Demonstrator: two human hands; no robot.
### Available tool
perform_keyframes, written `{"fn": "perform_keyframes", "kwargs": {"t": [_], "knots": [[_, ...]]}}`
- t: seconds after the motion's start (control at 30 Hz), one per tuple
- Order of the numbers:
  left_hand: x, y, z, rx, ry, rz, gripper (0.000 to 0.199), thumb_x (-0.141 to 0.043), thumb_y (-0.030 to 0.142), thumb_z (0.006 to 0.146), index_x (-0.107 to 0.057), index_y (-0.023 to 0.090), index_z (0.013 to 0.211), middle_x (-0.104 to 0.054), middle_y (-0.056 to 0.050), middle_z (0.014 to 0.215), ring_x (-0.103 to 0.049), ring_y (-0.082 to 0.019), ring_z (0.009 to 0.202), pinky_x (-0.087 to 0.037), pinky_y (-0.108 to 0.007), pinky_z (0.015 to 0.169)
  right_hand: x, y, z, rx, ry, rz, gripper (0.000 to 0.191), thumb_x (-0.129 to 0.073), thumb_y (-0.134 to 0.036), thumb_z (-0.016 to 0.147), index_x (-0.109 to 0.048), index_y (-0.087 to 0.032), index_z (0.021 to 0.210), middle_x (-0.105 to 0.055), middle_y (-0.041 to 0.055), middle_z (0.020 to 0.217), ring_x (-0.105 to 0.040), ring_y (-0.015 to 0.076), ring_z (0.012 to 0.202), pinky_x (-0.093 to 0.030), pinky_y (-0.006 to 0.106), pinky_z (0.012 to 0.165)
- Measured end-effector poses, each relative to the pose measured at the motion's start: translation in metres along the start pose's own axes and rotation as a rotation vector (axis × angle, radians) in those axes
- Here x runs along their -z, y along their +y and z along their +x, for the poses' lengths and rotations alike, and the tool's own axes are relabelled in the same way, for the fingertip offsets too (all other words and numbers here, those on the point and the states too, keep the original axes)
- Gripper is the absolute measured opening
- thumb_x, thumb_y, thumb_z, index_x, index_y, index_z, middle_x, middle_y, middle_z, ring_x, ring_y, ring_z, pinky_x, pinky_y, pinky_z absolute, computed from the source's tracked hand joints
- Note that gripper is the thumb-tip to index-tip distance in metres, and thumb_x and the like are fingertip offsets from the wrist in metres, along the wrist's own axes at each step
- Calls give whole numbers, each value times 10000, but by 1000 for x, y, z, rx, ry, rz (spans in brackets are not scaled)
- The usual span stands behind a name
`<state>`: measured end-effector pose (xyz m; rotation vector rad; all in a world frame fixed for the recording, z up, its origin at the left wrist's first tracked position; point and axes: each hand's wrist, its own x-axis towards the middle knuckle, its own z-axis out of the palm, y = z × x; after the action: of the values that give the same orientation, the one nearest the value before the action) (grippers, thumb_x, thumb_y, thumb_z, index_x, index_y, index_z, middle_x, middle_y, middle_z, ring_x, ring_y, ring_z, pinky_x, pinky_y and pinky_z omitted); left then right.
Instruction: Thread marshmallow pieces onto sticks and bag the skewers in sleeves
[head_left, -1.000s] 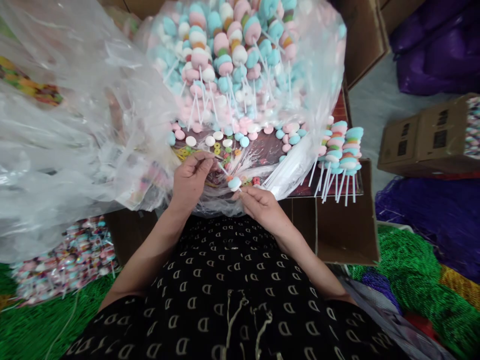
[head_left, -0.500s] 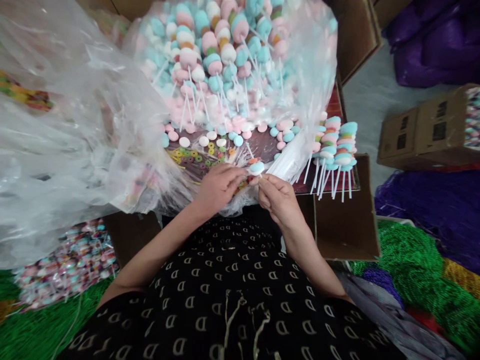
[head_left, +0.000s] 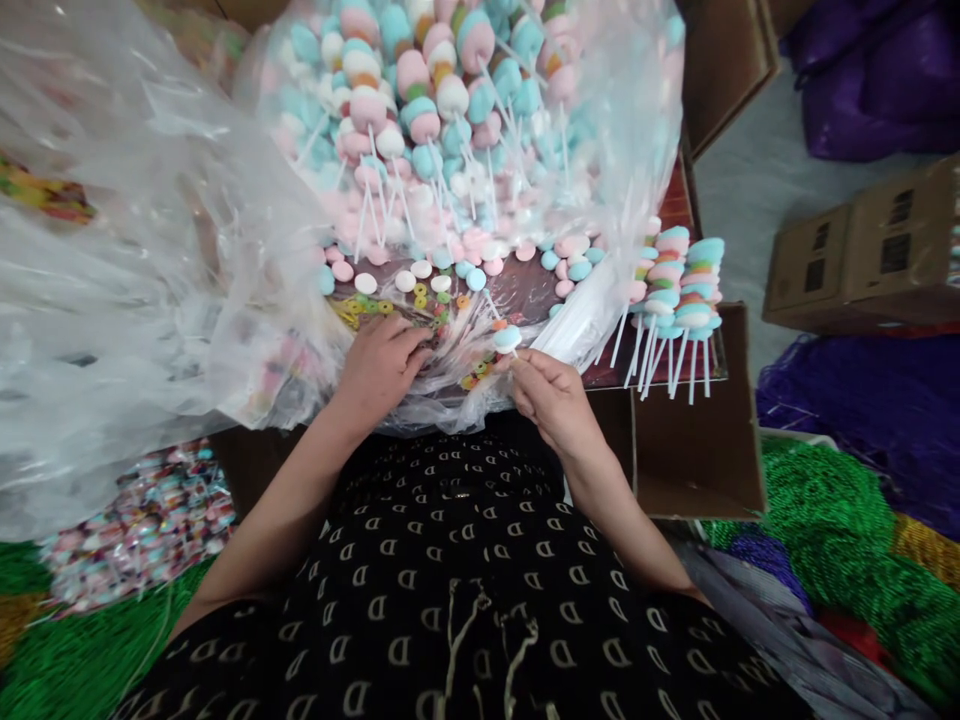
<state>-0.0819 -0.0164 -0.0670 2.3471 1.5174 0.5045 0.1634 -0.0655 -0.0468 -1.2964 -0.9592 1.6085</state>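
Note:
Between the fingers of my right hand [head_left: 551, 395] is the lower end of a white stick, with a blue and white candy [head_left: 507, 338] and an orange ring threaded on it. My left hand [head_left: 382, 365] reaches over small ring candies [head_left: 382, 306] on the dark tabletop; its fingertips are among them, and whether they pinch one is hidden. Loose pink, white and blue round candies [head_left: 405, 281] lie just beyond. A bundle of white sticks [head_left: 581, 320] in clear plastic lies to the right of my right hand.
A large clear bag of candy skewers [head_left: 450, 100] stands at the back. Finished skewers [head_left: 701, 285] rest at the table's right edge, above an open cardboard box [head_left: 701, 430]. Crumpled plastic [head_left: 150, 300] covers the left. Wrapped candies [head_left: 150, 520] lie lower left.
My left hand has left the candy on the stick and moved left to the ring candies. My right hand still holds the stick in nearly the same place.

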Motion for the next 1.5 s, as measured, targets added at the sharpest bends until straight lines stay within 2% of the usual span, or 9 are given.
{"fn": "perform_keyframes", "kwargs": {"t": [0.17,0.4,0.6,0.7,1.03,1.17,1.3,1.4,1.5], "knots": [[-2,-5,-7,-6,30,36,248,-559,283,1035,-800,230,1047,-712,-88,927,-654,-286,944,-547,-443,948,-4,-1,0,7,-27,-48,366,-716,-583,946,-704,-221,890,-332,-105,500,-239,84,452,-172,261,480],[2,2,-2,73,-49,64,250,-617,254,1001,-760,202,1200,-711,-124,1064,-653,-330,1054,-536,-488,1011,-6,1,-2,23,-56,-64,378,-701,-601,953,-704,-225,916,-312,-110,504,-242,88,454,-180,258,480],[1,2,-3,83,-46,8,151,-608,233,1001,-755,206,1022,-702,-112,1025,-654,-322,1043,-540,-476,995,-6,3,-3,49,-63,-92,308,-671,-501,986,-700,-213,882,-358,-102,516,-281,86,458,-205,253,484],[3,2,-7,78,-32,4,146,-611,243,1000,-741,212,1059,-706,-107,1038,-650,-318,1060,-540,-468,1005,-6,4,-3,54,-59,-95,272,-655,-459,991,-707,-209,899,-379,-96,529,-296,88,465,-222,248,489],[10,7,-4,139,-83,-6,93,-643,246,939,-723,201,951,-726,-124,1007,-668,-348,1051,-531,-523,1031,-8,9,-4,36,-89,-162,336,-641,-526,999,-719,-210,914,-410,-80,570,-349,103,513,-275,257,528],[11,13,-3,301,2,-264,50,-682,227,889,-710,207,925,-753,-62,941,-690,-260,932,-553,-419,944,-11,9,-7,45,-136,-270,327,-612,-480,1002,-746,-194,916,-485,-46,618,-455,132,605,-357,266,596],[7,12,2,466,169,-893,140,-779,300,831,-690,214,897,-726,-2,838,-660,-172,755,-560,-315,752,-15,8,-7,81,-207,-342,312,-584,-432,1007,-766,-195,920,-547,-20,662,-527,154,676,-399,275,642],[-1,11,8,500,219,-1233,211,-845,293,777,-670,222,870,-715,12,784,-646,-147,680,-546,-282,662,-17,7,-5,110,-215,-370,295,-580,-412,1016,-767,-201,931,-565,-16,679,-541,153,687,-402,273,644],[-8,13,11,496,237,-1344,250,-885,288,751,-668,224,857,-731,13,799,-653,-131,674,-543,-261,646,-19,7,-4,119,-202,-376,287,-581,-404,1019,-761,-201,925,-570,-17,685,-544,149,685,-399,271,640]]}}
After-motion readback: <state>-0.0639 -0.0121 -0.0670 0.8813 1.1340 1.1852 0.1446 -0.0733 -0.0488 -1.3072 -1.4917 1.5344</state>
